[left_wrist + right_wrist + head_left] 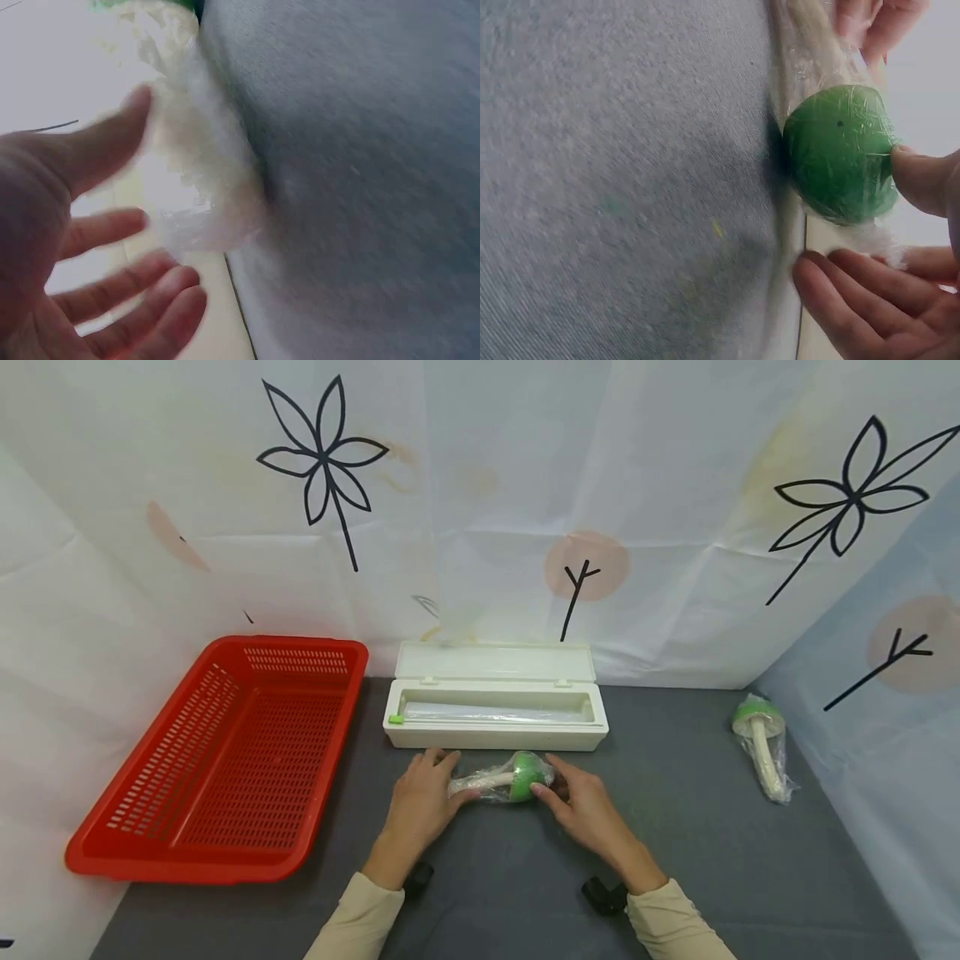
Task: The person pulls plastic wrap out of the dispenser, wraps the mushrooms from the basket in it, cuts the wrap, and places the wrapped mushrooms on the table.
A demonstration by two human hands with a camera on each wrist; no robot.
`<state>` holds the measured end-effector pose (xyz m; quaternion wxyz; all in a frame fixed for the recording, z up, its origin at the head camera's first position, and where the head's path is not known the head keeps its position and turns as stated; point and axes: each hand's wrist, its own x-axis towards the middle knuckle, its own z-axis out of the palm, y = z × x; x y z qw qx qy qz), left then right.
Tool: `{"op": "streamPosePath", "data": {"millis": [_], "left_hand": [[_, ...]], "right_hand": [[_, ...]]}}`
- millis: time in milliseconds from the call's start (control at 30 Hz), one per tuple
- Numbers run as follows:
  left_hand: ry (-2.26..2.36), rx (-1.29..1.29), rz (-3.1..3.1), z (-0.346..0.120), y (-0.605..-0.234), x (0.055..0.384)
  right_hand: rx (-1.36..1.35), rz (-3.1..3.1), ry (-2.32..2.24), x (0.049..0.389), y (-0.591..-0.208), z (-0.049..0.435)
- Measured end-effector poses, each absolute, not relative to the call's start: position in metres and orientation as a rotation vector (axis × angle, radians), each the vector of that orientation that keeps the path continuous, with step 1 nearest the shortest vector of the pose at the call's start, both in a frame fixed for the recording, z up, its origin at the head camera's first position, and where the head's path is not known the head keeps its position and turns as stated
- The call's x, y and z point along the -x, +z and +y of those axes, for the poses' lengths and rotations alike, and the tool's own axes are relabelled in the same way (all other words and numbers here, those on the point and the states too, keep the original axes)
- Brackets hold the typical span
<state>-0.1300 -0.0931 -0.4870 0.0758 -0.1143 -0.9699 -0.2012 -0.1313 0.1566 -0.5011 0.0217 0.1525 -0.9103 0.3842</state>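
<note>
A toy mushroom (527, 777) with a green cap and pale stem lies sideways on the grey table, wrapped in clear plastic film. At its stem end is my left hand (422, 797), thumb and fingers spread apart around the crinkled film (202, 187). On the cap side is my right hand (588, 810); its thumb touches the edge of the green cap (840, 154), while the other fingers extend loosely beside the film's loose end. Just behind the mushroom stands a white cling film box (495, 740), lid raised, with a roll of film (487, 712) inside.
A red plastic basket (202, 870) sits on the left side of the table. Another film-wrapped green mushroom (761, 747) lies at the far right, near the cloth wall. White printed cloth (480, 485) encloses the back and sides.
</note>
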Motion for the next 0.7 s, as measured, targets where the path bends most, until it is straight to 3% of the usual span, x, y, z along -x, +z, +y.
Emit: {"op": "streamPosePath", "data": {"millis": [267, 433, 700], "left_hand": [[-0.737, 0.174, -2.968, -0.101, -0.484, 0.120], [-0.896, 0.247, -2.957, -0.091, -0.486, 0.117], [-1.245, 0.383, -3.005, -0.074, -0.486, 0.107]], "right_hand": [[-0.495, -2.752, 1.074, 0.126, -0.506, 0.143], [-0.562, -2.750, 1.092, 0.125, -0.509, 0.140], [-0.407, -2.739, 1.419, 0.136, -0.504, 0.152]]}}
